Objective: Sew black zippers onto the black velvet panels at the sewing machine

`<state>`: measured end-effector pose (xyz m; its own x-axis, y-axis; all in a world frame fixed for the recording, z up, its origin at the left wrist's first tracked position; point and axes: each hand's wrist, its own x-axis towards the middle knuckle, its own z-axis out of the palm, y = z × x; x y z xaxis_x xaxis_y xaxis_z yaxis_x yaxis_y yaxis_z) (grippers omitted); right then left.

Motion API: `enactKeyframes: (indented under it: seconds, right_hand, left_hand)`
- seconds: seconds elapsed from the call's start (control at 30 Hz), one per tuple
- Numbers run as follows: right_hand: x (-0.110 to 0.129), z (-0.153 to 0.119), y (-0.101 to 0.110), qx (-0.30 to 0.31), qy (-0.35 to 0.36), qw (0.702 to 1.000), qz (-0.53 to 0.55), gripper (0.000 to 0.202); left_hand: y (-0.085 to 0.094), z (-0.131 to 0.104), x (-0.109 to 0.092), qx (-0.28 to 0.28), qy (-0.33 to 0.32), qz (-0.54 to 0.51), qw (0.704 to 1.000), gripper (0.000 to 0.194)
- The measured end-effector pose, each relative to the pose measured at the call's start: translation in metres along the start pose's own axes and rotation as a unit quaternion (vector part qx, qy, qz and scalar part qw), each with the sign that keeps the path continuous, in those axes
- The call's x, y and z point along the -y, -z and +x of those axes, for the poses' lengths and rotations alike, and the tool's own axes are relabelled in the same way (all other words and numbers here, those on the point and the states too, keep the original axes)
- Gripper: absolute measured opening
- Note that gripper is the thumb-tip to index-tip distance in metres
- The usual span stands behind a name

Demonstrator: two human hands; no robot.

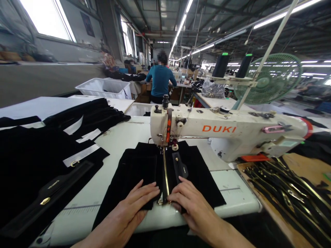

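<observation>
So the sewing machine [227,132] sits across the back of the table [77,210], with the fabric piece [134,172] lying flat in front of it and a zipper [166,172] running down its middle, right under the needle end. Left hand [134,203] rests on the fabric left of the zipper, right hand [191,203] on the right side, both at the near edge. Stacked pieces [33,165] lie off to the left, a tray of zippers [289,193] to the right, and behind the machine there's a fan [274,79], a bin [103,88] and a seated person [160,81] farther back.

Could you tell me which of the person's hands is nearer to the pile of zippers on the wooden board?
The right hand. It presses the black fabric beside the gold zipper, closer to the zipper pile at far right. The left hand lies farther left.
</observation>
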<state>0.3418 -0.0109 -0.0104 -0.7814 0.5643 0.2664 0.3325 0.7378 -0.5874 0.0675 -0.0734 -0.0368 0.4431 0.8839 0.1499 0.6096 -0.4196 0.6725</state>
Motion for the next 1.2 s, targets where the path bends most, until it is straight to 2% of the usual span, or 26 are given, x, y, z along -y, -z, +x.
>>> enactKeyframes:
  seconds: [0.1, 0.17, 0.27, 0.37, 0.47, 0.6, 0.77, 0.87, 1.0, 1.2]
  right_hand:
    - [-0.003, 0.008, 0.009, -0.042, -0.043, 0.994, 0.086, 0.024]
    - [-0.002, 0.014, 0.015, -0.029, -0.060, 0.993, 0.099, 0.022]
    - [0.005, 0.017, 0.014, 0.032, -0.034, 0.999, 0.001, 0.031]
    - [0.012, 0.010, 0.003, 0.043, 0.012, 0.995, -0.089, 0.040]
    - [0.015, -0.002, -0.009, 0.016, 0.042, 0.988, -0.146, 0.046]
    - [0.019, -0.011, -0.020, -0.025, 0.075, 0.974, -0.213, 0.038]
    - [0.021, -0.006, -0.030, -0.099, 0.047, 0.981, -0.161, 0.029]
    - [0.019, -0.006, -0.033, -0.138, 0.007, 0.987, -0.088, 0.029]
    - [0.018, -0.010, -0.037, -0.166, -0.062, 0.983, -0.053, 0.043]
    - [0.022, -0.005, -0.041, -0.212, -0.022, 0.973, -0.084, 0.033]
  left_hand:
    - [0.003, 0.000, -0.002, 0.002, 0.029, -0.013, 1.000, 0.049]
    - [0.005, 0.001, -0.004, -0.003, 0.053, -0.018, 0.998, 0.047]
    - [0.005, 0.004, -0.007, -0.014, 0.018, -0.010, 1.000, 0.051]
    - [0.003, 0.003, -0.009, -0.015, -0.018, 0.034, 0.999, 0.056]
    - [0.000, 0.000, -0.014, -0.026, -0.044, 0.106, 0.993, 0.065]
    - [-0.006, -0.001, -0.027, -0.065, -0.113, 0.209, 0.969, 0.069]
    - [-0.013, 0.003, -0.033, -0.071, -0.160, 0.298, 0.938, 0.061]
    - [-0.013, 0.004, -0.033, -0.070, -0.173, 0.305, 0.934, 0.064]
    - [-0.009, 0.004, -0.036, -0.057, -0.173, 0.275, 0.944, 0.075]
    - [-0.008, 0.003, -0.037, -0.067, -0.152, 0.239, 0.957, 0.079]
